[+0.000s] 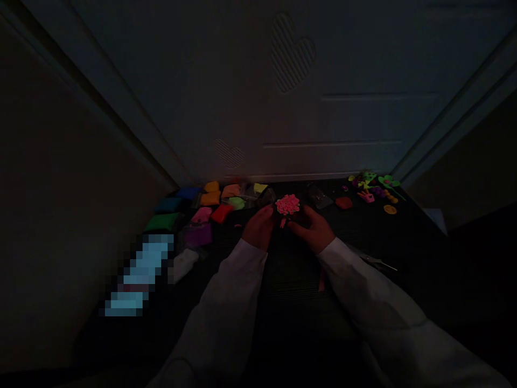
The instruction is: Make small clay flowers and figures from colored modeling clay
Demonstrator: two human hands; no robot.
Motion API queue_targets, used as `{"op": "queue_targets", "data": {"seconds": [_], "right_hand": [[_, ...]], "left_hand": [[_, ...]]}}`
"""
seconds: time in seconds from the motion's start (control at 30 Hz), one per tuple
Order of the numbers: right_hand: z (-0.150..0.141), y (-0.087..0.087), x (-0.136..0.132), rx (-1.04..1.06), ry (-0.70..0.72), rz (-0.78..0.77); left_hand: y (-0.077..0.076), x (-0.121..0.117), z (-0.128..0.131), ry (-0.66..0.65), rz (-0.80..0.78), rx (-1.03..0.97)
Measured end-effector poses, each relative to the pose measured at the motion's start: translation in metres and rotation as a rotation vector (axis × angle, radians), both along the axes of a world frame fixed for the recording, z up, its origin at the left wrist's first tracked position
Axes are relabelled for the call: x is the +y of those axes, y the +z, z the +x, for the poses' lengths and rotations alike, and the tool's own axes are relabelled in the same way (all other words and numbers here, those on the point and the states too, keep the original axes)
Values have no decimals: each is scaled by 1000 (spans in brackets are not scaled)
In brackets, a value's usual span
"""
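Passable over dark tabletop [288,307] at lower centre, between both sleeves [226,291]. Obstructed at centre by left hand [257,227], right hand [317,229] and pink cluster [288,205]; at left by coloured packets [162,222] and blurred bright panel [141,275]; right of centre by scissors [374,261]; across the top by panelled door [202,81].

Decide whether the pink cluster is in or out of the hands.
In: the cluster sits between left hand and right hand, both closed in around it.

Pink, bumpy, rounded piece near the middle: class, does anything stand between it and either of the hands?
Nothing visible does. The left hand and right hand closely flank the pink, bumpy, rounded piece, though dimness obscures their exact contact.
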State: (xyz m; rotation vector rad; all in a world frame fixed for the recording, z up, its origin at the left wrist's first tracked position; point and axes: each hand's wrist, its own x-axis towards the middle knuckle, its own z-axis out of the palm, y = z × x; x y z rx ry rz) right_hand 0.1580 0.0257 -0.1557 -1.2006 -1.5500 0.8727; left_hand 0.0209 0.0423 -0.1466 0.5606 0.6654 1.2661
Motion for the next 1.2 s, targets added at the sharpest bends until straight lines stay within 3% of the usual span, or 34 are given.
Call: {"op": "queue_targets", "data": {"seconds": [0.13,0.23,0.37,0.6,0.83,1.2], "right_hand": [[-2,-1,0,87,23,-45],[-2,-2,-1,118,7,-71],[-2,-2,-1,118,-1,-74],[-3,1,-1,145,31,-76],[-3,1,-4,125,54,-71],[-3,3,-6,63,81,-26]], "left_hand": [[5,-2,-2,-169,-62,-32],[6,-1,-5,-198,-80,-28],[3,0,-7,-191,-64,-58],[-1,2,-5,-192,113,-14],[-10,8,-3,-87,120,79],[-14,8,-5,-121,52,55]]}}
